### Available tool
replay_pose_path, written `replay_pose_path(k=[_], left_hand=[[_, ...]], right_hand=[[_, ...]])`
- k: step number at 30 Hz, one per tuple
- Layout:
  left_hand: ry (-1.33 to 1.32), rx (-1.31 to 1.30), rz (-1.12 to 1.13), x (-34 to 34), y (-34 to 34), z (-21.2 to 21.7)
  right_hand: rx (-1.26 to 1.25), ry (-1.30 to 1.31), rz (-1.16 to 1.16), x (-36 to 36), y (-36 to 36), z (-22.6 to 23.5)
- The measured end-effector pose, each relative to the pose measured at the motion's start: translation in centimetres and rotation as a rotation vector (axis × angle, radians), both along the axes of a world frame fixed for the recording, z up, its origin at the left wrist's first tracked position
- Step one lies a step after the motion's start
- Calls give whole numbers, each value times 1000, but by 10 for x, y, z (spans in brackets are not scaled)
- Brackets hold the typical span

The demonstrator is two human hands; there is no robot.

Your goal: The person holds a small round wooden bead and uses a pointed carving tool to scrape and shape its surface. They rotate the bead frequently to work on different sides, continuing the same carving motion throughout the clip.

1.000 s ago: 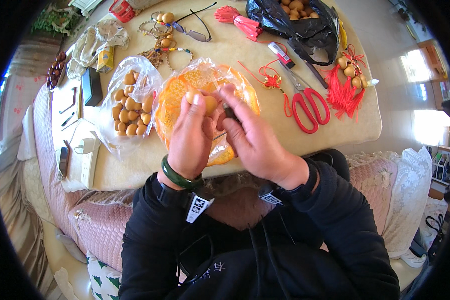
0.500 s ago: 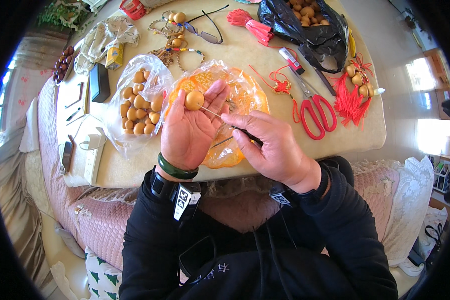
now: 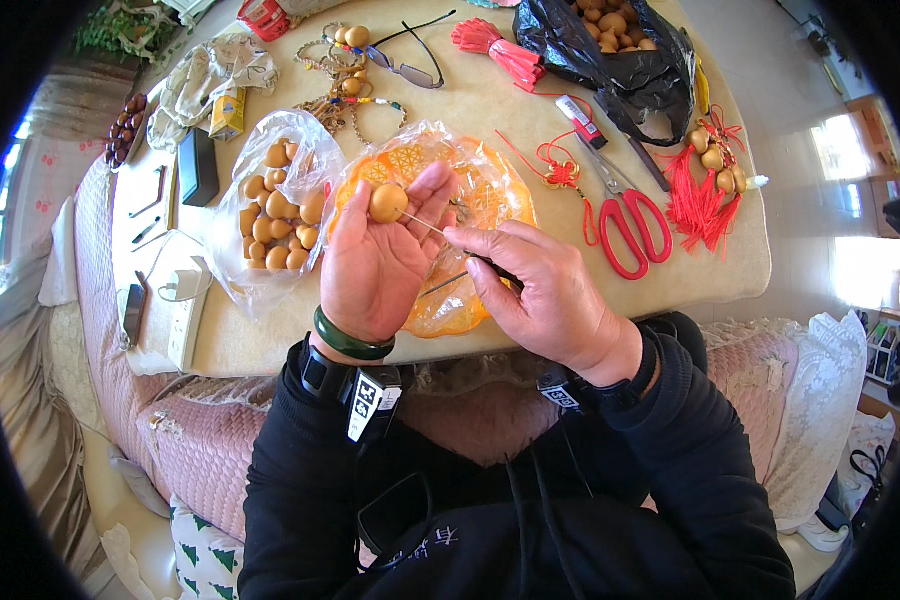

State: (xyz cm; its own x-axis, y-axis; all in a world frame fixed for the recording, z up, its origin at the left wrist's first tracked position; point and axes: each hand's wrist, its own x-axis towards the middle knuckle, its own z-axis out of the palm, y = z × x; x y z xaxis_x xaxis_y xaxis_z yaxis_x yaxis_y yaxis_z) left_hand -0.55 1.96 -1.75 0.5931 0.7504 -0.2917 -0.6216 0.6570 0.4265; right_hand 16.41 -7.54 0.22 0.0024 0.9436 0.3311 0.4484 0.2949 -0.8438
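Note:
My left hand [image 3: 375,275] is turned palm up and holds a small tan gourd [image 3: 388,203] by the base of its fingers, beside the thumb. Between my right thumb and forefinger is a thin, pale needle-like rod [image 3: 422,222], its far end at the gourd; whether it goes inside I cannot make out. A dark slim tool also shows under the fingers of my right hand [image 3: 545,290], partly hidden by them. Beneath both hands lies an orange patterned tray [image 3: 450,318] covered with clear plastic. Left of my left hand, a clear bag [image 3: 255,275] holds several similar gourds.
Red-handled scissors [image 3: 635,235] lie right of the tray, by a red knotted cord [image 3: 562,175] and red tassels [image 3: 705,215]. Farther back are a black bag [image 3: 650,85] of gourds, glasses [image 3: 415,72] and beaded strings [image 3: 375,120]. A white power strip [image 3: 185,318] sits at left.
Both hands keep nearly the same pose, with only a slight shift. The gourd and rod stay in place between them.

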Motion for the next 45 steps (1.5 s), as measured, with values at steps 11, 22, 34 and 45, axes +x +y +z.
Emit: replay_pose_path(k=[11, 22, 34, 45], left_hand=[[109, 61, 41, 6, -8, 1], [11, 225, 115, 14, -22, 2], [167, 135, 234, -4, -1, 9], [-85, 138, 198, 4, -12, 4]], right_hand=[[-1, -66, -9, 0, -2, -2], [-53, 53, 53, -6, -3, -8], [-129, 297, 104, -5, 1, -11], [-615, 932, 173, -11, 2, -11]])
